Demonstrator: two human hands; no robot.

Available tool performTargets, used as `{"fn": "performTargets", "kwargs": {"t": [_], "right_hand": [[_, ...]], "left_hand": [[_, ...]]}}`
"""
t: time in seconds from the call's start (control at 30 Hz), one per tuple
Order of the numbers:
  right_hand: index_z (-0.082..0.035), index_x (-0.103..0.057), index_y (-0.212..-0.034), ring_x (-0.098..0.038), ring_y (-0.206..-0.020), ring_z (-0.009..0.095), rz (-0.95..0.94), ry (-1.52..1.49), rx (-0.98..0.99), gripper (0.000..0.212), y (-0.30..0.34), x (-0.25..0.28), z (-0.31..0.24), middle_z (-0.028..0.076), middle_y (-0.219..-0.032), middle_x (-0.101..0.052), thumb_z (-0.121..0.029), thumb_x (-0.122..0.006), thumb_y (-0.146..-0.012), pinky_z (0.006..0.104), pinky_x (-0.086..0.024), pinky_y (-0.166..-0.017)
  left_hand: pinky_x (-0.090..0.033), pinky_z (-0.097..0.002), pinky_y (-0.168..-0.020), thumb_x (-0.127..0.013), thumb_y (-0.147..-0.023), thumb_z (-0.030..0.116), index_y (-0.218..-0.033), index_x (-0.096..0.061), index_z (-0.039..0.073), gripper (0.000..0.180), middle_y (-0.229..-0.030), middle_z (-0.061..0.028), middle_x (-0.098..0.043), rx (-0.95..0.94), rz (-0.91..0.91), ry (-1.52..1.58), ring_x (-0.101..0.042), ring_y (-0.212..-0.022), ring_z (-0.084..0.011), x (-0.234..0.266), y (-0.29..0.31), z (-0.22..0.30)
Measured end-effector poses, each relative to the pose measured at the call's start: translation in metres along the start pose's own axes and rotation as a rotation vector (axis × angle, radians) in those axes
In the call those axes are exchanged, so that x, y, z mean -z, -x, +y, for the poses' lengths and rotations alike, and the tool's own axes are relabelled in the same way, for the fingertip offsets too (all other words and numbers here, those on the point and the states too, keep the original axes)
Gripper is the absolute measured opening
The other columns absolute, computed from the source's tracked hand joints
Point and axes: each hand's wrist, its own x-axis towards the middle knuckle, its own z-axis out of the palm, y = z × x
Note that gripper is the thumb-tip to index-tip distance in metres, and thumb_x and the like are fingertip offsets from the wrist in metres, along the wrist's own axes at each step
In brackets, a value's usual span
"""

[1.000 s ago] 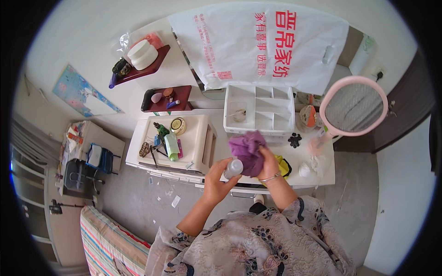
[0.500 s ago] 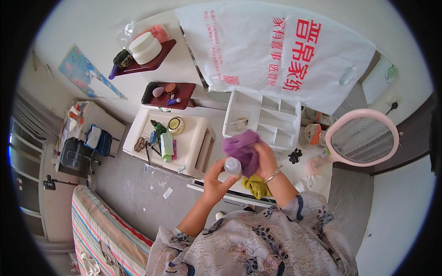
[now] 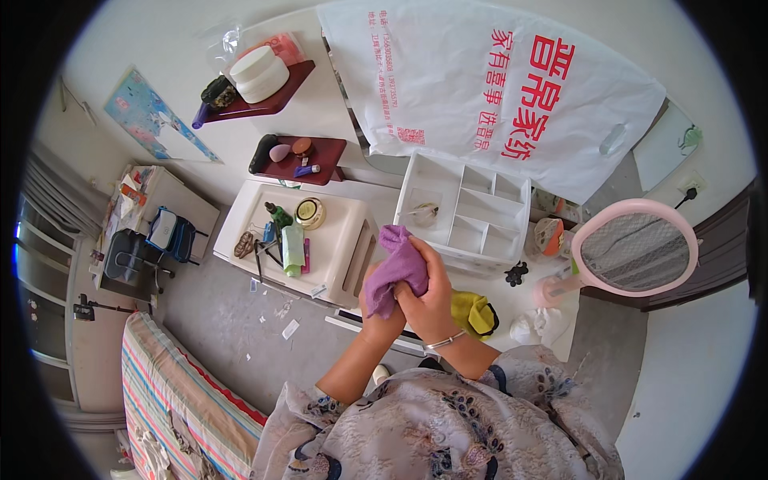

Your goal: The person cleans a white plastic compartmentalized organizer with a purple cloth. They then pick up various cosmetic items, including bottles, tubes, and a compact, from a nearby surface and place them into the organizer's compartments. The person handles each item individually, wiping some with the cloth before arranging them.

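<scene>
Two bare hands meet around a soft purple cloth [image 3: 396,264], held up over the front of the white desk [image 3: 512,300], just in front of the near left corner of a white plastic organiser box [image 3: 460,253]. The right hand [image 3: 434,300], a silver bangle on its wrist, has its grip closed on the cloth, thumb across it and fingers along its edge. The left hand [image 3: 382,322] lies under the cloth; how its grip stands, and whether it clasps anything within the folds, cannot be told. The organiser sits at the desk's back edge, divided into one large left compartment, with a small item too unclear to name, and smaller compartments on the right. Toward the desk's left end stands a cream plastic drawer unit [image 3: 340,232]; its rimmed top carries a dark green bottle [image 3: 278,214], a light green tube [image 3: 293,250], a round jar with a yellowish lid [image 3: 310,212] and a brown hair clip [image 3: 243,245]. Just beside the organiser's right side is a clear container with an orange patch [image 3: 549,237]. A yellow and black cloth item [image 3: 472,313] lies at the desk's front edge, and a crumpled white plastic bag [image 3: 544,326] near its front right corner.
</scene>
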Motion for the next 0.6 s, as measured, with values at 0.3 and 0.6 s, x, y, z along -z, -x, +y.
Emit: {"fn": "performTargets", "kwargs": {"t": [0.3,0.6], "right_hand": [[-0.003,-0.037,-0.139,-0.053,-0.105,0.008,-0.7,-0.603,-0.461,0.074,-0.029,0.038,-0.028,0.004,-0.118,-0.055,0.007,-0.061,-0.071,0.0233,-0.041,-0.093],[0.0,-0.036,-0.138,-0.056,-0.108,0.013,-0.571,-0.923,-0.567,0.072,-0.028,0.055,-0.028,0.008,-0.127,-0.052,0.007,-0.06,-0.07,0.0264,-0.045,-0.094]], "left_hand": [[-0.051,-0.0295,-0.079,-0.068,-0.077,0.002,-0.104,-0.063,-0.001,0.027,-0.099,-0.0071,-0.066,0.52,-0.249,0.781,-0.064,-0.089,-0.0171,0.049,0.016,0.016],[-0.048,-0.0326,-0.087,-0.065,-0.085,0.027,-0.116,-0.055,-0.005,0.045,-0.108,-0.0118,-0.063,0.695,-0.568,1.373,-0.061,-0.099,-0.0191,0.055,0.012,0.013]]}}
